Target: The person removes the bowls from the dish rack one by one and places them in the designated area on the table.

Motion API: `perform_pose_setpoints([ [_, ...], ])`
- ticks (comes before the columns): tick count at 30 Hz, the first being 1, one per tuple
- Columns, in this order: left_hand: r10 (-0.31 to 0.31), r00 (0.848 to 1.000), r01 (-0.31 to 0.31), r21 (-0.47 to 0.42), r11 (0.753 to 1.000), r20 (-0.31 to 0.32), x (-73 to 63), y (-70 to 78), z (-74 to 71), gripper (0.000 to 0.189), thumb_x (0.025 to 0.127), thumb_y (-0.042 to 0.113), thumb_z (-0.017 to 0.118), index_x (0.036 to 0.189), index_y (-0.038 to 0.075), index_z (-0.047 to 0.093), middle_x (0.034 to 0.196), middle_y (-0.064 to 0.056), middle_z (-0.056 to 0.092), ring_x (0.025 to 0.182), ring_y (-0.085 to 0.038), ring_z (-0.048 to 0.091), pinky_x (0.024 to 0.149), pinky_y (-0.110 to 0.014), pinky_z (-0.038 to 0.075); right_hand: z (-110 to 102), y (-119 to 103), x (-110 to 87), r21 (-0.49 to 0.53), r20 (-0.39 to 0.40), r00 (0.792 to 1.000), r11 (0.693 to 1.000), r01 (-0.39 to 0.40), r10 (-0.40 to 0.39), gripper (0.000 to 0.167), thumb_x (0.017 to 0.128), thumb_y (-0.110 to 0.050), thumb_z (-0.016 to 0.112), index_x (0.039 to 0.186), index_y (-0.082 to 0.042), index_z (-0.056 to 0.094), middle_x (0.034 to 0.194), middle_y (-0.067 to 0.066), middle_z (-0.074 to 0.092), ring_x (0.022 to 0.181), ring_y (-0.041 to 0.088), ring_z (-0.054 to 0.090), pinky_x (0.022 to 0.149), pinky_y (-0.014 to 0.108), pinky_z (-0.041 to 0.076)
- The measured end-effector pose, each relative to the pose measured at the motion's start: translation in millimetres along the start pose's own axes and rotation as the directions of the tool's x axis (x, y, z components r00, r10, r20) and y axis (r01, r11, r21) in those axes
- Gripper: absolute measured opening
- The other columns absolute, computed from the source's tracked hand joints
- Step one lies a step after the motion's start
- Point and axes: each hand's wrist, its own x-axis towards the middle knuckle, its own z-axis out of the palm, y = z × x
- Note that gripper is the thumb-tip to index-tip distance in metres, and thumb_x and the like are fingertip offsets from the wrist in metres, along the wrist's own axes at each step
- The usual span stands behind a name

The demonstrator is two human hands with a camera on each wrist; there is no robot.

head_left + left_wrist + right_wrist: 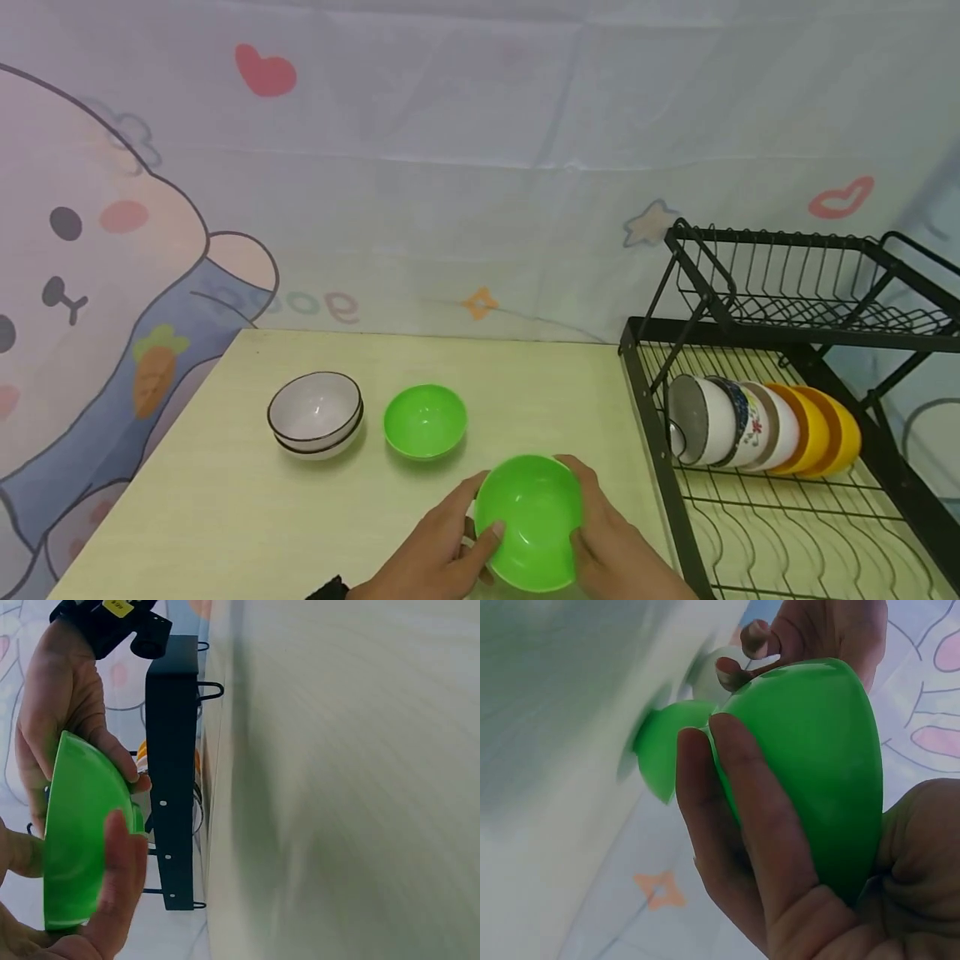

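The left hand [437,548] grips a green bowl [528,525] at its left side, thumb over the rim and against the inner wall, fingers behind on the outside. The right hand [617,542] grips the same bowl at its right side, fingers extended along the outer wall, as the right wrist view confirms. The bowl is held between both hands, clear of the tabletop [217,508], its opening tilted toward the person. A black wristband [328,589] shows at the left wrist.

Just beyond the held bowl, a second green bowl [425,422] stands upright on the tabletop. To its left, near it, stand two nested white bowls with dark rims [315,408].

To the right is a black two-tier dish rack [651,467]. Its lower tier carries a row of bowls on edge: a white bowl with a grey interior [708,421], a floral-patterned bowl [752,429], a plain white bowl [780,429] and two yellow bowls [843,433]. A printed cloth [450,100] hangs behind.
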Motion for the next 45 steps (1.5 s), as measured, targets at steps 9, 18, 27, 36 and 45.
perform_pose_setpoints([
  [9,0.051,0.995,-0.047,0.042,0.998,-0.09,2.5,-6.1,-4.6,0.051,0.104,0.027,0.05,0.151,0.016,0.035,0.142,-0.008,0.054,0.116,-0.011,0.061,0.097,-0.022,0.05,6,-10,9.0,0.056,0.025,0.999,0.998,0.024,-0.026,0.069,0.093,0.003,0.052,0.152,-0.016,0.019,0.14,0.006,0.051,0.128,0.024,0.052,0.106,0.042,0.046],
  [18,-0.067,0.984,0.054,-0.081,0.995,-0.165,3.4,-12.7,-29.2,0.053,0.104,0.019,0.048,0.152,0.002,0.032,0.147,-0.029,0.043,0.076,-0.015,0.072,0.058,-0.025,0.053,9,-22,17.3,0.209,0.11,0.981,0.962,-0.179,0.159,0.073,0.102,-0.038,0.053,0.156,-0.017,0.009,0.149,0.027,0.036,0.089,0.016,0.07,0.078,0.032,0.058],
  [27,-0.081,0.967,0.066,-0.067,0.996,-0.244,6.4,-14.7,-39.3,0.057,0.104,0.024,0.049,0.152,-0.001,0.029,0.129,-0.03,0.06,0.075,-0.017,0.074,0.058,-0.027,0.052,10,-24,18.0,0.204,0.127,0.976,0.958,-0.202,0.179,0.075,0.101,-0.044,0.053,0.158,-0.021,0.009,0.153,0.025,0.036,0.082,0.013,0.071,0.07,0.033,0.057],
  [36,-0.082,0.951,0.045,-0.129,0.991,-0.297,11.5,-16.5,-50.8,0.056,0.104,0.018,0.047,0.153,0.004,0.026,0.148,-0.028,0.042,0.075,-0.025,0.076,0.08,-0.033,0.059,8,-25,18.1,0.165,0.119,0.975,0.964,-0.206,0.188,0.076,0.102,-0.051,0.048,0.158,-0.021,0.007,0.153,0.016,0.039,0.082,0.011,0.071,0.07,0.028,0.055],
  [45,-0.11,0.916,0.025,-0.218,0.976,-0.387,18.9,-14.2,-64.4,0.058,0.104,0.012,0.046,0.155,0.004,0.02,0.151,-0.029,0.033,0.083,-0.029,0.076,0.085,-0.035,0.06,2,-24,16.3,0.17,0.118,0.974,0.963,-0.21,0.192,0.075,0.102,-0.051,0.048,0.158,-0.023,0.007,0.152,0.014,0.041,0.081,0.009,0.071,0.071,0.027,0.055],
])
